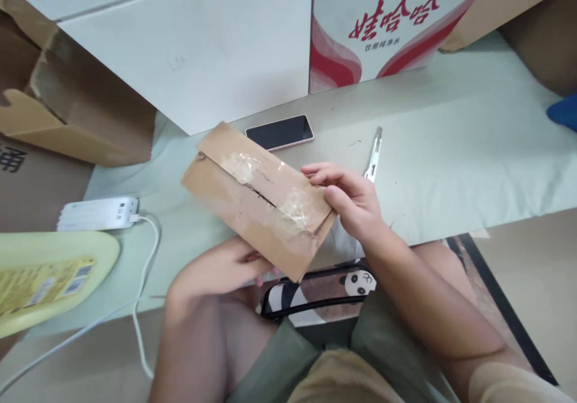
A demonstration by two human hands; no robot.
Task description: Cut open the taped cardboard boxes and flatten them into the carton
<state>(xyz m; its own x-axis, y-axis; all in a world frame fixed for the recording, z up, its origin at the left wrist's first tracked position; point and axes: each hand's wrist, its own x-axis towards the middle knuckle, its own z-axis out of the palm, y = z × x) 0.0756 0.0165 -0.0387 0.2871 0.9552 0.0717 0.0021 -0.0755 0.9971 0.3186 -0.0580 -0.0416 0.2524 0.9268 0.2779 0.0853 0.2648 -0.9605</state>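
left hand partly under cardboard box

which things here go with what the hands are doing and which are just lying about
In use:
cardboard box, gripped by the right hand, left hand at its near edge

Apparently just lying about:
white cutter, untouched
phone
power bank
red-and-white carton

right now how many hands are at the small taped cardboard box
2. The right hand is at the right end of the small taped cardboard box; the left hand is at its near long edge, partly hidden beneath it.
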